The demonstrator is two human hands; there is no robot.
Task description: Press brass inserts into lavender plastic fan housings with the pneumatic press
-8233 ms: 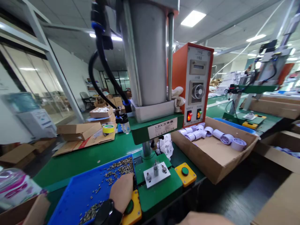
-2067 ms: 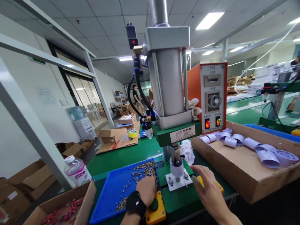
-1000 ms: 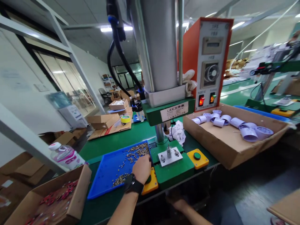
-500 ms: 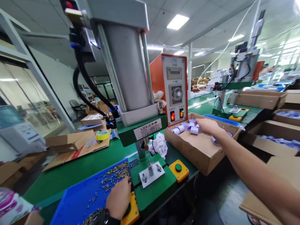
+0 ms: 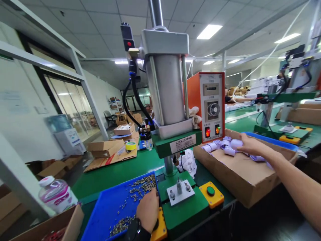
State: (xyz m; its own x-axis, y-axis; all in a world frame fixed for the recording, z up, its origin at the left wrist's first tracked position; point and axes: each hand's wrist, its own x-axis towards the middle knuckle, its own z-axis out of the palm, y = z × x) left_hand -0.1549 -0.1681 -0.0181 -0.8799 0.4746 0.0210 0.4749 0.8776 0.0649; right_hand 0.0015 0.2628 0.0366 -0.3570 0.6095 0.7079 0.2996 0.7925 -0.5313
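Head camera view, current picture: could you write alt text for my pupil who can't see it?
A person's right hand is at pale cylinders inside a cardboard box, while the left hand is at a blue tray holding small metal parts. Between them stands a grey press with an orange control box.

Factory workshop. Pneumatic press [image 5: 165, 88] and orange control box [image 5: 193, 92] on green desk [image 5: 100, 177]; second press [image 5: 304, 75] farther right. Blue tray [image 5: 105, 207] of small metal parts [image 5: 147, 183], cardboard box [image 5: 225, 177] of pale cylinders [image 5: 230, 151] alongside. Panel lights [image 5: 210, 31] overhead; more cartons [image 5: 100, 150] behind.
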